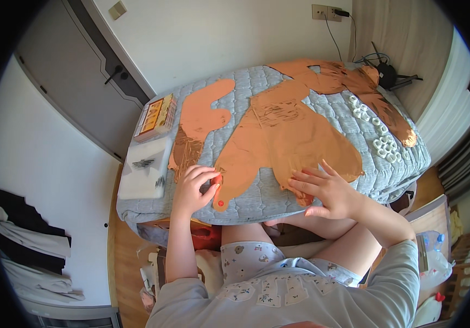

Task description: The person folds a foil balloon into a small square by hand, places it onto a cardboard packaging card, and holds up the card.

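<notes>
Copper-coloured foil balloon (pixel 289 136), deflated, flat on the grey quilted bed (pixel 256 199), long axis from near edge toward far right corner. Left hand (pixel 194 188): fingers narrow, pinching the red-tipped neck (pixel 218 191) at the near edge. Right hand (pixel 327 191): fingers spread, pressing the balloon's near lobe; white rings (pixel 379 131) toward the right edge.

Person w/ bare forearms, left hand (pixel 195 188) & right hand (pixel 327 191) ungloved, wears a light grey-blue short-sleeve top w/ small floral print patches on front, plus pale shorts w/ tiny animal-type pattern.
</notes>
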